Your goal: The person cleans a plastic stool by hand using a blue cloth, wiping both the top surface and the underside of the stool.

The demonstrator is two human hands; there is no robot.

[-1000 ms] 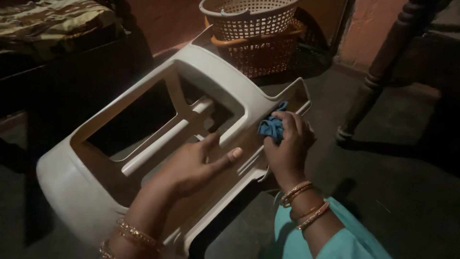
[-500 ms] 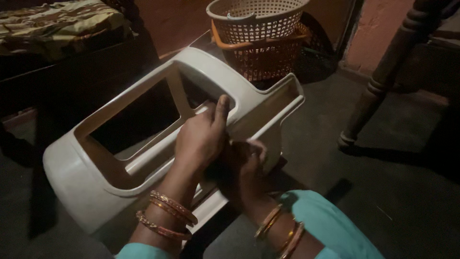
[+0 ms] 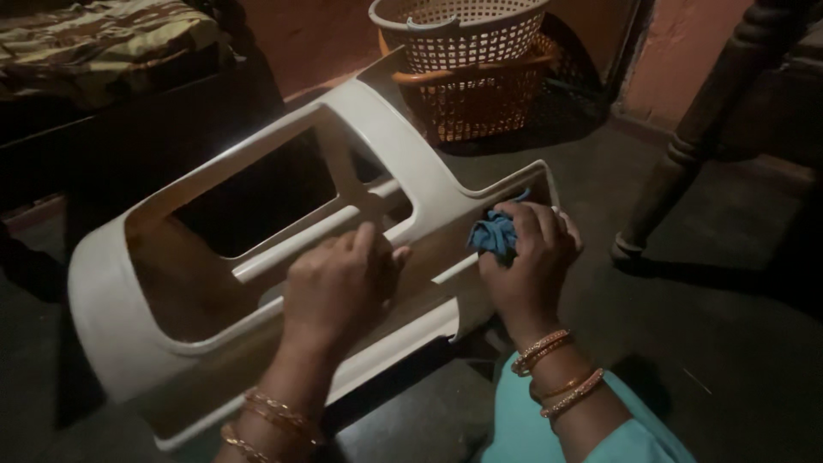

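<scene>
A white plastic chair [image 3: 390, 141] lies tipped on its side on the dark floor, its underside and legs facing me. My left hand [image 3: 339, 287] grips a leg strut near the middle of the chair. A crumpled blue cloth [image 3: 493, 233] is bunched in my right hand [image 3: 531, 257], which presses it against the inner face of the chair's right leg. Both wrists carry gold bangles, and a teal sleeve shows at the bottom right.
Two stacked lattice baskets [image 3: 463, 51], a pale one inside an orange one, stand just behind the chair. A turned wooden furniture leg [image 3: 694, 137] rises at the right. A patterned cloth [image 3: 94, 34] lies on dark furniture at the top left.
My right hand has come back up from low beside the chair to its right leg, with the blue cloth showing again. The chair has tilted and my left hand has shifted its hold.
</scene>
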